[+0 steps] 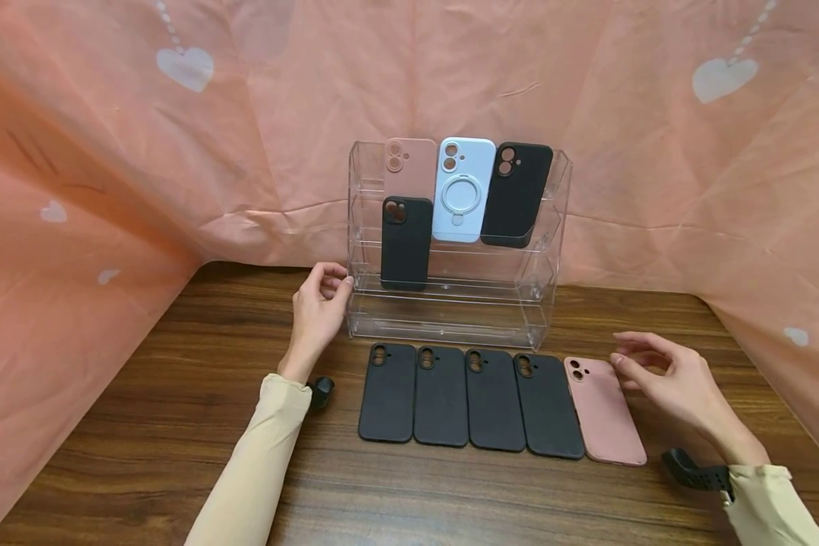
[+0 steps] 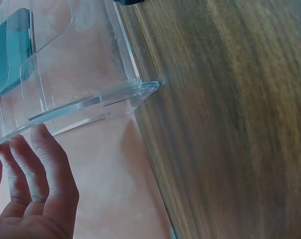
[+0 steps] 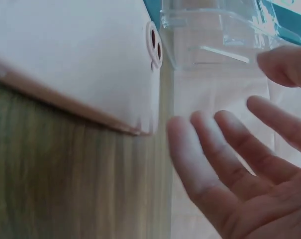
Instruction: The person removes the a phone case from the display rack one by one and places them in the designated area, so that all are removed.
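Observation:
A clear acrylic display stand point(image 1: 450, 330) stands on the table. My left hand point(image 1: 322, 303) touches its left side with bent fingertips, and the left wrist view shows those fingers point(image 2: 55, 164) against the outer side panel. My right hand point(image 1: 676, 375) hovers by the upper right corner of a pink phone case point(image 1: 607, 413) and holds nothing. In the right wrist view its fingers point(image 3: 240, 154) are spread a little, apart from the case. Upright in the stand are another pink case point(image 1: 409, 167), a white case with a ring point(image 1: 462, 212), a black case point(image 1: 519, 193) and a lower black case point(image 1: 406, 246).
Several black phone cases point(image 1: 440, 398) lie in a row left of the pink one, in front of the stand. Pink fabric point(image 1: 450, 68) with heart prints encloses the wooden table point(image 1: 177, 394) at the back and sides. Each wrist wears a black strap point(image 1: 706, 476).

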